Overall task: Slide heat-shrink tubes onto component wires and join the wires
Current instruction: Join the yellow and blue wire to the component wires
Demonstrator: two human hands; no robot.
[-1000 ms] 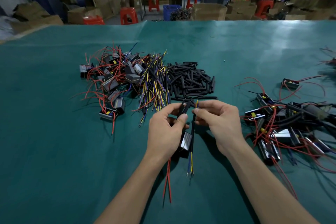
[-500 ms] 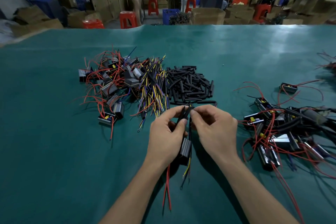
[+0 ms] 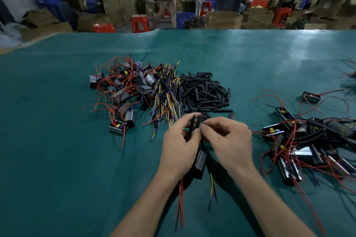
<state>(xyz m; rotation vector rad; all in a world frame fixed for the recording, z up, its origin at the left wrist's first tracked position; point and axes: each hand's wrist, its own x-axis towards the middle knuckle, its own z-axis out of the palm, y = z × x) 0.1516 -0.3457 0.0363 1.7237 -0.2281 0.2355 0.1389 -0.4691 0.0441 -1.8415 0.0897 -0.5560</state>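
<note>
My left hand (image 3: pixel 178 149) pinches a black heat-shrink tube (image 3: pixel 191 127) that stands nearly upright between thumb and fingers. A black ribbed component (image 3: pixel 200 162) hangs below that hand, with red wires (image 3: pixel 180 201) trailing toward me. My right hand (image 3: pixel 228 138) meets the left at the fingertips and pinches a wire beside the tube; the joint itself is hidden by the fingers. A yellow and dark wire (image 3: pixel 212 188) with a ring terminal dangles under the hands.
On the green table (image 3: pixel 57 159), a heap of components with red wires (image 3: pixel 123 92) lies far left, yellow-purple wires (image 3: pixel 167 96) beside it, loose black tubes (image 3: pixel 206 90) behind my hands. Wired components (image 3: pixel 300 140) are heaped at the right. People and boxes stand beyond the far edge.
The dangling yellow wire has been drawn up through my right hand, so less of it hangs below. Both hands stayed together at the fingertips and closed in around the tube.
</note>
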